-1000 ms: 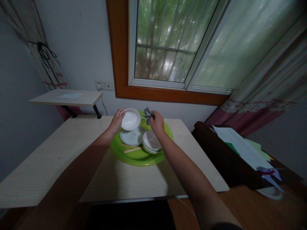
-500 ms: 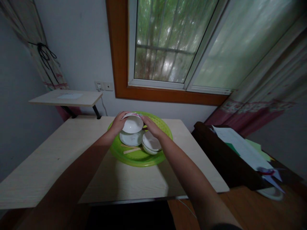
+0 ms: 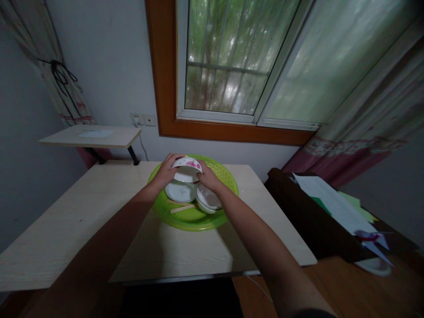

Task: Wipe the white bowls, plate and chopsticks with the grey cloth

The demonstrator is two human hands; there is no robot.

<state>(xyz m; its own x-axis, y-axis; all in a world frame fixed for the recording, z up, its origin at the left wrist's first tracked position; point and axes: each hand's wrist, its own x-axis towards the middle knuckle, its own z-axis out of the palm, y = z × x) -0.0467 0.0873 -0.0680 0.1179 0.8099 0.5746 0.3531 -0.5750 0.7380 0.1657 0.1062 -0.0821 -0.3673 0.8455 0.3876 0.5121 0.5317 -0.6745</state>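
A white bowl [image 3: 187,162] with pink flowers on its outer side is held between my two hands, tilted so that its inside faces me. My left hand [image 3: 168,170] grips its left side, and my right hand [image 3: 208,176] grips the right side. Just below it, a white plate [image 3: 180,193] lies on a round green tray [image 3: 192,224]. Right of the plate sit stacked white bowls [image 3: 208,199], partly covered by my right wrist. Several light wooden chopsticks [image 3: 182,208] lie in front of the plate.
The tray rests on a pale wooden table [image 3: 82,225]. A small raised shelf [image 3: 89,136] with a paper on it stands at the back left. To the right is a dark brown piece of furniture [image 3: 298,216] bearing papers [image 3: 326,203]. A window [image 3: 228,66] is behind.
My hands have shifted the bowl slightly to the right and tipped it, so more of its flowered outer side shows. The tray, plate, chopsticks and stacked bowls have stayed put.
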